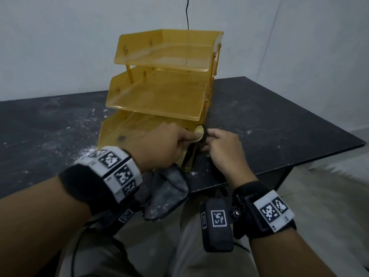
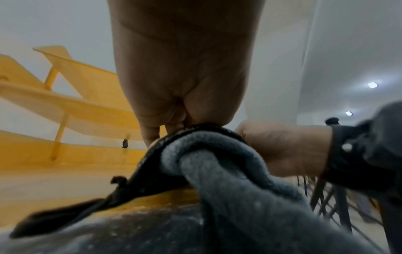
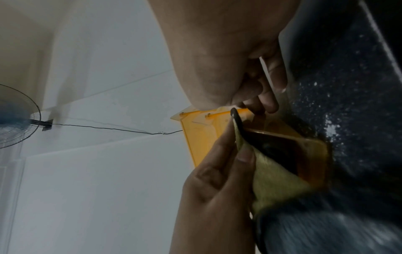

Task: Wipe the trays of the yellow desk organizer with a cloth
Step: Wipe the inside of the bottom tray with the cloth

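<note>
three trays (image 1: 159,96), one cloth (image 1: 169,188), seemingly

1. Behind the left hand (image 1: 159,144), a black wrist strap (image 1: 83,188) carries white blocks printed with black square markers.
2. Behind the right hand (image 1: 225,150), a matching black band (image 1: 257,208) holds marker tiles and a black camera box.
3. Beige trousers (image 1: 191,254) below both wrists.

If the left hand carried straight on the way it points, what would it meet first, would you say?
Probably the right hand: the left hand points at it across the yellow organizer's side wall, both pinching the grey cloth.
</note>
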{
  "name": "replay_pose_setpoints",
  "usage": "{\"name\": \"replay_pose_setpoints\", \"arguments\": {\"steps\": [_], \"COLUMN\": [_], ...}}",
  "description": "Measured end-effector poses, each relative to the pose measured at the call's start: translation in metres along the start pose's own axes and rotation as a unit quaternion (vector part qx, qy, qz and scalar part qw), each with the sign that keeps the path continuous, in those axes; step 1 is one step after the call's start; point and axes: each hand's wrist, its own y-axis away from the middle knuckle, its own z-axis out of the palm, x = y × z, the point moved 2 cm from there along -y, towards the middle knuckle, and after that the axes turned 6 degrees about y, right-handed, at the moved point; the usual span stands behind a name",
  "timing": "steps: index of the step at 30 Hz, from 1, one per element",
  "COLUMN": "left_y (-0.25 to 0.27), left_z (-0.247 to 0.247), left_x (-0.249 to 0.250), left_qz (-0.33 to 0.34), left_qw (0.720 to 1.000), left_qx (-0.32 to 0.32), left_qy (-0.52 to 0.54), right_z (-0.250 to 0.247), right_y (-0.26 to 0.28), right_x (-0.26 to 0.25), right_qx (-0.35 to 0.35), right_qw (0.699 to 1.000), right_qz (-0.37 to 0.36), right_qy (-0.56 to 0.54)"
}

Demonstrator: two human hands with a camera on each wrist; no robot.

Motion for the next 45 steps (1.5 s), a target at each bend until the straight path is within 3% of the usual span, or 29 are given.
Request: {"name": "replay_pose_setpoints", "arguments": {"steps": [5,7,9,12,21,25,31,39,42,45], "left_y": [0.026,0.027,0.018,0.003,0.006,-0.008,-0.026,-0.007,0.003,0.005], "left_z": [-0.002,-0.005,-0.012,-0.01,-0.006,0.0,0.018,0.01,0.005,0.0], "left_x": [0.001,-0.002,-0.005,-0.003,0.006,0.012,0.021,0.026,0.018,0.006], "left_qz": [0.051,0.031,0.006,-0.001,0.015,0.044,0.076,0.122,0.073,-0.043], "left_qw": [0.98,0.993,1.0,0.997,0.999,0.997,0.989,0.992,0.988,0.949], "left_qx": [-0.065,-0.06,-0.002,0.079,-0.037,0.018,-0.015,-0.033,0.019,0.114], "left_qy": [-0.182,-0.097,-0.006,0.025,-0.028,-0.052,-0.127,0.024,0.131,0.293], "right_z": [0.0,-0.003,-0.005,-0.007,-0.006,-0.006,-0.012,-0.008,-0.007,-0.017], "right_y": [-0.002,0.0,0.003,0.008,0.011,0.013,0.017,0.013,0.012,0.007], "right_x": [0.0,0.002,0.005,0.005,0.004,0.005,0.006,0.001,0.007,0.011], "right_qx": [-0.015,-0.014,-0.005,-0.007,-0.005,0.0,0.018,0.067,0.068,0.112], "right_qw": [0.999,0.999,1.0,1.0,1.0,1.0,1.0,0.996,0.997,0.993], "right_qz": [0.022,0.025,0.018,0.011,-0.01,-0.015,-0.01,0.007,-0.004,0.013], "right_qy": [-0.019,-0.02,-0.01,-0.004,0.011,0.008,-0.002,-0.057,-0.034,-0.03]}}
